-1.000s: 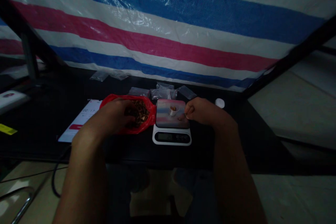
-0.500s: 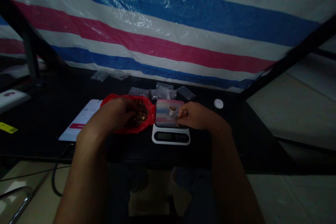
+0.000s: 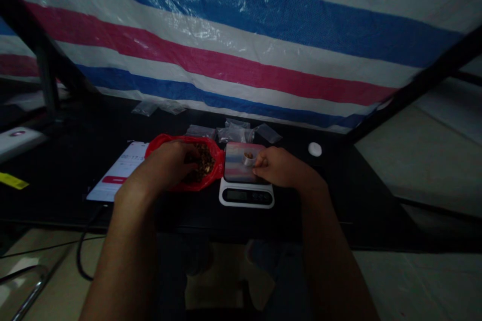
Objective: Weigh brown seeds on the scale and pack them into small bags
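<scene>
**Left hand [image 3: 168,165]: how far open?**
Fingers curled and dipped into brown pieces [image 3: 204,162] heaped in a red plastic bag [image 3: 215,168]; any pinch is hidden.

**Right hand [image 3: 285,168]?**
Fingers loosely bent, not spread. Fingertips [image 3: 256,171] rest at the platform of a digital kitchen scale [image 3: 246,196], just beside a small white cup [image 3: 248,159] holding brown pieces; contact with the cup cannot be told.

**Edges and room?**
Bag edge just beside the scale, overlapping a lit phone [image 3: 115,173]. Dark table [image 3: 339,200] open to the scale's right, up to a round white object [image 3: 315,149].
</scene>
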Demonstrator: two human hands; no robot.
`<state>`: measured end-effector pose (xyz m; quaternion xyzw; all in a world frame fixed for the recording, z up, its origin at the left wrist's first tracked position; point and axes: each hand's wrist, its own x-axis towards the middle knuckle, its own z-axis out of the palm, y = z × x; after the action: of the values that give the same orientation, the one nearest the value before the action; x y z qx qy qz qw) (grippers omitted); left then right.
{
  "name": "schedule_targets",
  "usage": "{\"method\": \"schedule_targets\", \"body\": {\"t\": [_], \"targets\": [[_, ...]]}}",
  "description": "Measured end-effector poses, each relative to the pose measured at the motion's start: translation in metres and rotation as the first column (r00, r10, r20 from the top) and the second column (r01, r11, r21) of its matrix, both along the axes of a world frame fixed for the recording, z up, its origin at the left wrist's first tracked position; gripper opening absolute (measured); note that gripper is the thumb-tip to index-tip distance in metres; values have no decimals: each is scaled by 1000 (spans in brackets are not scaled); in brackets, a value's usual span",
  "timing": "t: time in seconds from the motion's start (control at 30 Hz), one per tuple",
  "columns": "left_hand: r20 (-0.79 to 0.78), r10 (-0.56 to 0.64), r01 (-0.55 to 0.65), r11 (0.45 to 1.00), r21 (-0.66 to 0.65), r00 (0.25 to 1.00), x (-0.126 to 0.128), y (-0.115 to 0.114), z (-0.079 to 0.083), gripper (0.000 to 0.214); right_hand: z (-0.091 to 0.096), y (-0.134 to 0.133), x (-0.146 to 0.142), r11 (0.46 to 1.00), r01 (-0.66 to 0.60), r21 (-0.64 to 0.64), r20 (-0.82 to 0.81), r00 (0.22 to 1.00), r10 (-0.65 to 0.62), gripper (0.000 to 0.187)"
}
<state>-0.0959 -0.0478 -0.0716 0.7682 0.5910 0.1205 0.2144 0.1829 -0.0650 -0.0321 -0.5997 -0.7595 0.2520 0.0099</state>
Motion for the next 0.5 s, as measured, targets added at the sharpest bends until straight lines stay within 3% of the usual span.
{"method": "schedule_targets", "body": {"t": [0.1, 0.23, 0.33, 0.5], "targets": [[-83, 18, -21, 999, -39, 996, 1, -1, 5, 26, 6, -2, 7, 999, 26, 31, -23, 999, -26, 16], [-17, -49, 49, 999, -19, 999, 3, 1, 6, 28, 10, -1, 17, 975, 110, 195, -191, 979, -72, 9], [68, -153, 151, 988, 39, 986, 8, 1, 4, 32, 7, 2, 13, 956, 86, 280, -291, 957, -1, 12], [100, -219, 216, 976, 40, 970, 20, -4, 2, 34, 3, 3, -3, 951, 19, 308, -292, 953, 75, 17]]}}
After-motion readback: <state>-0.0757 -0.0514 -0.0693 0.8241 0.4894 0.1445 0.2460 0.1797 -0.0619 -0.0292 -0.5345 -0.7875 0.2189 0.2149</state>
